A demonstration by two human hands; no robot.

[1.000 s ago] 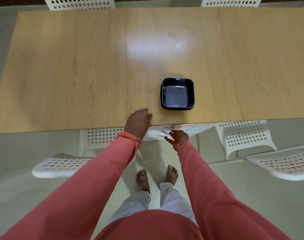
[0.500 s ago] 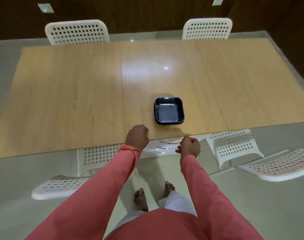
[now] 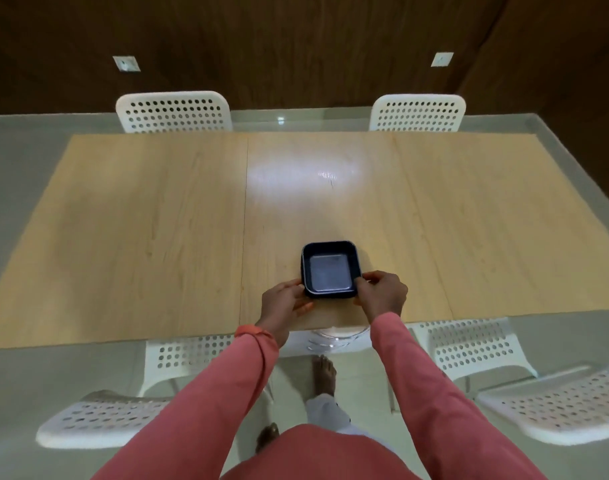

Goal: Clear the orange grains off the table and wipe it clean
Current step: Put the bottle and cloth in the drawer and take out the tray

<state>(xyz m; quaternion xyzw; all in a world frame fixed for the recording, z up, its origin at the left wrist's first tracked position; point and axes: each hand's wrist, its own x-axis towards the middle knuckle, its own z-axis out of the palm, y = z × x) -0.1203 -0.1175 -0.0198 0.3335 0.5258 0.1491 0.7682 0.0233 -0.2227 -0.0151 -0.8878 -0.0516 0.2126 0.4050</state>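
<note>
Both hands now grip the shallow, square black plastic tray (image 3: pixel 331 270): the left hand (image 3: pixel 285 301) pinches its near left corner, the right hand (image 3: pixel 381 294) curls round its near right corner. The tray sits flat, opening up, roughly square with no clear long axis, near the front edge of the light wooden table (image 3: pixel 140 237). Half a second ago both hands were fists at that edge, off the tray.

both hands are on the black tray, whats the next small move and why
Probably lift the black tray off the table. The left hand and right hand already grip its near corners, it looks empty, and no orange grains show on the wood, so moving it would free that spot for wiping.
</note>
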